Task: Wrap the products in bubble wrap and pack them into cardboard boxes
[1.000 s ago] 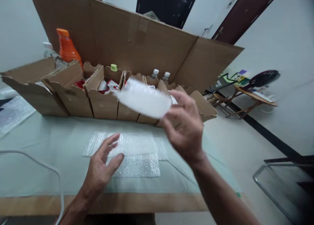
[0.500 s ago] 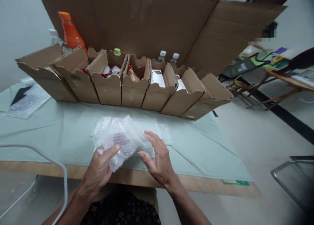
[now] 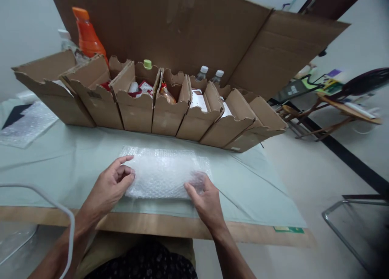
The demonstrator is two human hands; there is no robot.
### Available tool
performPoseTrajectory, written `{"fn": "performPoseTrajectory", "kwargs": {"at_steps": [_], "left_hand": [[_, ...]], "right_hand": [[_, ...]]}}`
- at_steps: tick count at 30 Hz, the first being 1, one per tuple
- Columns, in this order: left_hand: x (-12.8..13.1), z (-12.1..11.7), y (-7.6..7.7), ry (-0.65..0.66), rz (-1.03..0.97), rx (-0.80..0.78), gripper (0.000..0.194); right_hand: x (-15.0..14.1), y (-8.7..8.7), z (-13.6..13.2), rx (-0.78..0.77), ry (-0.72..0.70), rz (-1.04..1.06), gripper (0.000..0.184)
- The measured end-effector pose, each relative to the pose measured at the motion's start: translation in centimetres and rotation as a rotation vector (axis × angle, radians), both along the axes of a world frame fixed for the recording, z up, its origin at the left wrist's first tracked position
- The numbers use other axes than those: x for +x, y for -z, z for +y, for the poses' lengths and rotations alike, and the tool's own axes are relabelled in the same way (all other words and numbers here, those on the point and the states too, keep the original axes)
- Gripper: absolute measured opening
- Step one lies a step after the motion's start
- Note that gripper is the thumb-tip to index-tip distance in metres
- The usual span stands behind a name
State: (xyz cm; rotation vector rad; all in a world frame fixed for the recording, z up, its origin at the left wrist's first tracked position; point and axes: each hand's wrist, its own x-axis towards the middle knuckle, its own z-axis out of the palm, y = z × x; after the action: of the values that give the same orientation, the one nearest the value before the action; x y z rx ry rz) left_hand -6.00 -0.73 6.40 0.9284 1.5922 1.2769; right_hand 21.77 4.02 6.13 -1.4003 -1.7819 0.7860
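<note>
Two hands at the ends of a flat sheet of bubble wrap

The bubble wrap (image 3: 161, 175) lies near the table's (image 3: 255, 198) near edge, roughly midway along it, with more wrap (image 3: 203, 161) showing beneath at its far and right sides. The left hand (image 3: 111, 183) pinches its left end between thumb and a bent finger, the index finger reaching out above. The right hand (image 3: 205, 198) has the right end between the thumb, on top, and blurred fingers behind.

Beyond the wrap, seven open cardboard boxes (image 3: 135, 112) stand side by side toward the far edge, with a tall cardboard panel (image 3: 182, 31) behind them. The third from the left holds red and white packets (image 3: 146, 88); the fifth holds a white item (image 3: 199, 100). An orange bottle (image 3: 89, 39) rises behind the left boxes, and two white-capped bottles (image 3: 209, 74) farther right. Toward the far left corner, a loose sheet (image 3: 28, 123) partly covers something dark. A grey cable (image 3: 62, 208) loops over the near edge, at left. A green label (image 3: 288, 229) is by the near right corner.
</note>
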Motion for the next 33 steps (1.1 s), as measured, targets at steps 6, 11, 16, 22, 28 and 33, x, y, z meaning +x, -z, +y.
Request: {"fn": "performPoseTrajectory", "kwargs": {"at_steps": [6,11,16,22,28,33], "left_hand": [[-0.1,0.5,0.7,0.051,0.101,-0.007,0.048],[-0.1,0.2,0.7,0.053,0.045,-0.012,0.053],[0.6,0.7,0.8,0.11,0.133,-0.067,0.069],[2.0,0.4,0.1,0.147,0.528,-0.04,0.072],[2.3,0.5,-0.1,0.135,0.627,0.036,0.042],[2.6,2.5,-4.2,-0.081,0.672,0.506,0.011]], "right_hand": [[-0.4,3.0,0.9,0.285,-0.016,-0.347,0.027],[0.1,2.6,1.2,0.449,-0.039,-0.424,0.041],[0.4,2.5,1.4,0.38,-0.036,-0.393,0.05],[1.6,2.4,0.9,0.361,-0.073,-0.295,0.036],[2.8,-0.4,2.8,0.247,-0.291,-0.089,0.024],[2.6,-5.2,5.9,0.34,-0.347,0.072,0.026]]}}
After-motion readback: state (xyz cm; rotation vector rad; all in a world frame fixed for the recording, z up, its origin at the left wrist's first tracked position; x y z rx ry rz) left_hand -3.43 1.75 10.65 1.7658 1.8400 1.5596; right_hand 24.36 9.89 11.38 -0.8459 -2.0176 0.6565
